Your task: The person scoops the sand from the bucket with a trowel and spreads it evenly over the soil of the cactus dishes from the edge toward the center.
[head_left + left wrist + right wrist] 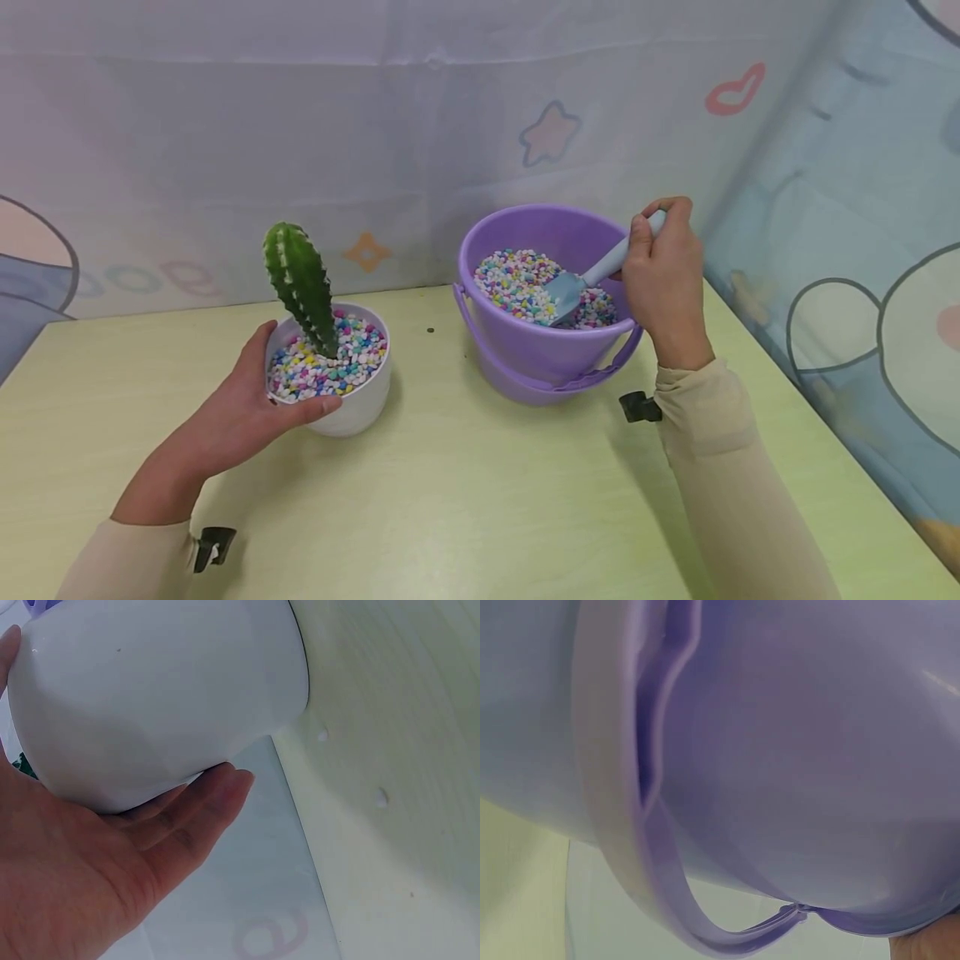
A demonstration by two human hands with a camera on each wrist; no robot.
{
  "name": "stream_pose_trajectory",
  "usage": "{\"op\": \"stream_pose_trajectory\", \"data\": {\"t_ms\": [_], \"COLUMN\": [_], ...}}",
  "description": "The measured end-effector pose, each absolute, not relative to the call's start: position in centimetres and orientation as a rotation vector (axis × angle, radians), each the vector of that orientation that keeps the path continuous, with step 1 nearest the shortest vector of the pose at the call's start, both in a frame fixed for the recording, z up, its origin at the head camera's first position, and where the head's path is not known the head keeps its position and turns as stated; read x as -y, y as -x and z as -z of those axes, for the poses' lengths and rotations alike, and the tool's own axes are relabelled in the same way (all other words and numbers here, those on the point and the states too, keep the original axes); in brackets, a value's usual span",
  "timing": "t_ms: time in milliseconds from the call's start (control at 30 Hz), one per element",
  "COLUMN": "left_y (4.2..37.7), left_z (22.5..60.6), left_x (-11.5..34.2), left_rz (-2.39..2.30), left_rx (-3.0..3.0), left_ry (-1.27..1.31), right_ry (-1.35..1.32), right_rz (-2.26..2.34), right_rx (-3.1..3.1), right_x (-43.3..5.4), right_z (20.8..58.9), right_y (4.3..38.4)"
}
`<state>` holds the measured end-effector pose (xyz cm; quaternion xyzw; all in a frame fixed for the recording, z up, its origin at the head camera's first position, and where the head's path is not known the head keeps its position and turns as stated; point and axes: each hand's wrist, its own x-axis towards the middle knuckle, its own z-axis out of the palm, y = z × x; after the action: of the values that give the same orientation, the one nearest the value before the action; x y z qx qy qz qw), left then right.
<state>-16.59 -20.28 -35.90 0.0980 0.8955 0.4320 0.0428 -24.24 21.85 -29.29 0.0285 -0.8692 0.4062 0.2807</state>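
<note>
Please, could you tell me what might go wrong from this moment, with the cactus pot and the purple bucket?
Spilling: the right hand holds the scoop among the pebbles in the purple bucket; bare table separates it from the white pot, so pebbles might drop there if carried across.

Toppling: the cactus leans to one side, so a knock could tip it further.

Tilting: the left hand grips the pot's side; a jerk might shake its pebbles out.

Purple bucket (540, 352), pale-blue scoop (603, 265), white pot (362, 407), green cactus (298, 279)
</note>
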Motion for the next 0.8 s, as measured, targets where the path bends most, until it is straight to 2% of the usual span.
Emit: {"op": "stream_pose_trajectory", "data": {"t_ms": [800], "left_y": [16.81], "left_z": [36.1], "left_x": [20.29], "left_rz": [-1.37], "left_rx": [-2.728], "left_ry": [-0.331], "right_ry": [-0.08], "right_rz": [-1.108], "right_rx": [2.313], "right_x": [-21.83], "right_z": [29.35], "right_y": [24.27]}}
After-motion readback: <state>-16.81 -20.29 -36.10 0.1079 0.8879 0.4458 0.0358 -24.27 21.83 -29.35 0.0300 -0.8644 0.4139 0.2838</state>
